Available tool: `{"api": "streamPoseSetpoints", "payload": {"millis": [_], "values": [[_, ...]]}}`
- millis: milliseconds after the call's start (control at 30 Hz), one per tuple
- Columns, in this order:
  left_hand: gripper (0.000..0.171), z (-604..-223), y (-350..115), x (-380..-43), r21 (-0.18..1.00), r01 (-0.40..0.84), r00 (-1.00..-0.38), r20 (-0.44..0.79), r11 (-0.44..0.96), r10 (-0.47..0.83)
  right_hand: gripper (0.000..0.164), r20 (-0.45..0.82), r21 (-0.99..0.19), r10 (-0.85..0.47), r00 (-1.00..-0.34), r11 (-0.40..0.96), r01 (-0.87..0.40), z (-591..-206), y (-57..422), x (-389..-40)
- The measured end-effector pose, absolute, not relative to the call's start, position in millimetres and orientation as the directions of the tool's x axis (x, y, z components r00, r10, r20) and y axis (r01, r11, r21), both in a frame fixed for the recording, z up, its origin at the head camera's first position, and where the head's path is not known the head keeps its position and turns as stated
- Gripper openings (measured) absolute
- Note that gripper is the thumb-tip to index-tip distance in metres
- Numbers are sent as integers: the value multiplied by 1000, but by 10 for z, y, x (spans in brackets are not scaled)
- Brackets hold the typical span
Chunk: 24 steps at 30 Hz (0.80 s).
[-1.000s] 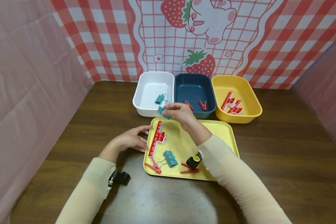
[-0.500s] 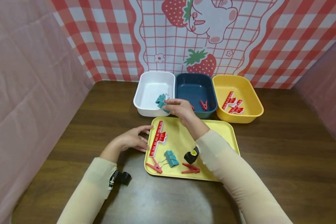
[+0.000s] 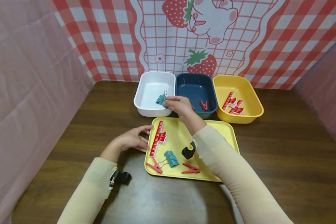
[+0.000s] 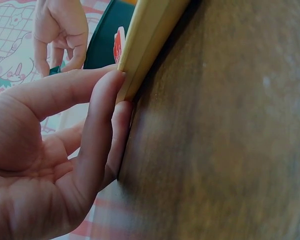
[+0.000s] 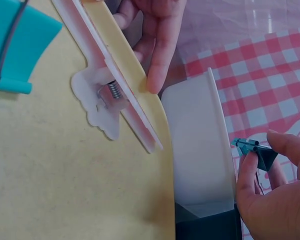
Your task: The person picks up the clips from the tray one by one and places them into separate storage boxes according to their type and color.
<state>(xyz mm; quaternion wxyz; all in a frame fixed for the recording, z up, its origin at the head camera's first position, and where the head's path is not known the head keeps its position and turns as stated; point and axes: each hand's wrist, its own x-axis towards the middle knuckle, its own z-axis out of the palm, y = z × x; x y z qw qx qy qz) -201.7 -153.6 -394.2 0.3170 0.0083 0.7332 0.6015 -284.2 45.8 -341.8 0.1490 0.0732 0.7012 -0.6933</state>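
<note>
Red-and-white gingham cloth [image 3: 114, 34] hangs behind a brown wooden surface [image 3: 81, 130]; pink cloth [image 3: 36, 62] to the left. Clock directions are taken from the middle of the yellow tray [image 3: 221, 132], as the person faces it.

Right hand [image 3: 180, 105]: at about 11 o'clock, above the near right part of the white bin [image 3: 148, 112]. Its fingers are clamped on a teal binder clip [image 5: 266, 159], seen best from the right wrist. More teal shows beside the fingertips in the head view; I cannot tell how much belongs to the held clip.

Left hand [image 3: 134, 138]: at 9 o'clock, fingers apart, tips touching the tray rim.

On the tray: a long red clip [image 3: 156, 139] at 10 o'clock, just inside the rim; another teal clip [image 3: 172, 159] at 8; a red peg [image 3: 155, 167] near it, further out; a second red peg [image 3: 191, 169] at 6.

Beyond the tray: navy bin [image 3: 194, 87] at 12, a red peg visible inside, with more red partly hidden by the right hand; yellow bin [image 3: 236, 118] at 1, holding two long red clips.
</note>
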Motion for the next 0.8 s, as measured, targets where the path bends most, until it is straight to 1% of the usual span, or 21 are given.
{"api": "streamPoseSetpoints", "payload": {"millis": [467,600,800], "values": [[82,-3932,-1520,-1999,894,-361,-803,-443,266,400,32,-315,-949,-71,-947,26,314,-3413,368,-2956],[83,-3927,-1517,-1996,891,-366,-801,-449,270,395,32,-319,-947,-49,-946,-15,320,-3403,341,-2988],[83,-3910,-1512,-1990,890,-363,-800,-450,277,396,37,-326,-942,-26,-945,-73,327,-3399,327,-3016]]}}
